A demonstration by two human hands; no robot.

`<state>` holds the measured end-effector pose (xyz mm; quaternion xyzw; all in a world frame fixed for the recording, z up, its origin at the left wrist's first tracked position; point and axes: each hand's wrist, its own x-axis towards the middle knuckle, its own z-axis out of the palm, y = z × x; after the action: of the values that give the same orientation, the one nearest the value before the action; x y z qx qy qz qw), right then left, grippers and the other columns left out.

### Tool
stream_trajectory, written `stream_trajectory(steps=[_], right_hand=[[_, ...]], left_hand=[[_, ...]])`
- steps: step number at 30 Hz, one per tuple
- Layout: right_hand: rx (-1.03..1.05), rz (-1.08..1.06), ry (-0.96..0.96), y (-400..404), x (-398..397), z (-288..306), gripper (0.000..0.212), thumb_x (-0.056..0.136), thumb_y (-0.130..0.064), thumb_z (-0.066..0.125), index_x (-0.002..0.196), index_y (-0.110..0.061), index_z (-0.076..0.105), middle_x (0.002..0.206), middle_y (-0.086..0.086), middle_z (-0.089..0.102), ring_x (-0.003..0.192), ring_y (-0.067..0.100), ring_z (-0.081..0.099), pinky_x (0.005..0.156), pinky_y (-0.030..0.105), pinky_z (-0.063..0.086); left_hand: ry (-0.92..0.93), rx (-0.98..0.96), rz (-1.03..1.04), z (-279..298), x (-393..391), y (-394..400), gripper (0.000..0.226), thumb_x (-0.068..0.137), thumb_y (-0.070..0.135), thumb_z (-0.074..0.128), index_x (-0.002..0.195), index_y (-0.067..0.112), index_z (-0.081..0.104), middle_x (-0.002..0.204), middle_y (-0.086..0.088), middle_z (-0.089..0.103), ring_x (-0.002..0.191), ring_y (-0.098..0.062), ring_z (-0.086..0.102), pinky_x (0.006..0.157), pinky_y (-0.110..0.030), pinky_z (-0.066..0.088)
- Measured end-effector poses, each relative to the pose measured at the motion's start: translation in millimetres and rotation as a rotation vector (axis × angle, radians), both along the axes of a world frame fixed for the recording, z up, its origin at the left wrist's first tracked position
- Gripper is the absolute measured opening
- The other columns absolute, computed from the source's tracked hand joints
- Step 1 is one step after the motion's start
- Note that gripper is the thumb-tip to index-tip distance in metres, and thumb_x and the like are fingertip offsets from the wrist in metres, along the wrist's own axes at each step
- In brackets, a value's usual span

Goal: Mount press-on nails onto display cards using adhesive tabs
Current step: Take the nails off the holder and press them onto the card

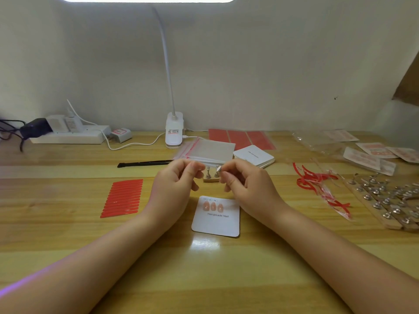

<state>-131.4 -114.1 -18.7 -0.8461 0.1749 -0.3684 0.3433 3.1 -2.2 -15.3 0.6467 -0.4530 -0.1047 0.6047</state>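
Note:
A white display card (216, 225) printed "Handmade Nail" lies on the wooden table in front of me, with three pink nails (212, 207) stuck in a row near its top. Above it my left hand (175, 180) and my right hand (242, 180) are raised close together with curled fingers. My right hand pinches a small silvery nail stand (218, 169) at its fingertips. What my left hand's fingertips hold is too small to tell. Between the hands a small block with metal nail stands (210, 175) rests on the table.
Red adhesive strips (123, 198) lie at left, a black tool (142, 163) behind them. Zip bags (208, 149), a card stack (254, 155) and red sheets (240, 138) sit behind the hands. Peeled red backing (317, 184) and wooden sticks with metal stands (390, 200) lie right. A clip lamp (174, 130) and power strip (68, 134) stand at the back.

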Motion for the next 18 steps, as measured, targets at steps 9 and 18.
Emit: stream_trajectory(steps=[9,18], right_hand=[[0.181,-0.188,-0.147,-18.4,-4.0,-4.3,0.009,0.093,-0.018,0.062,0.086,-0.022,0.065,0.077,-0.004,0.071,0.065,0.009,0.067,0.061,0.019,0.052],[0.066,-0.405,0.111,-35.0,-1.3,-10.6,0.013,0.087,-0.027,0.066,0.076,-0.023,0.072,0.059,-0.005,0.058,0.055,0.008,0.049,0.055,0.027,0.038]], left_hand=[[-0.007,0.024,0.039,-4.3,-1.8,-0.6,0.012,0.095,0.026,0.058,0.086,0.025,0.065,0.079,0.006,0.070,0.061,-0.001,0.061,0.056,-0.009,0.045],[-0.056,0.047,-0.005,-5.1,-2.4,-1.8,0.010,0.094,0.027,0.058,0.086,0.030,0.064,0.080,0.008,0.068,0.067,-0.003,0.060,0.059,-0.012,0.048]])
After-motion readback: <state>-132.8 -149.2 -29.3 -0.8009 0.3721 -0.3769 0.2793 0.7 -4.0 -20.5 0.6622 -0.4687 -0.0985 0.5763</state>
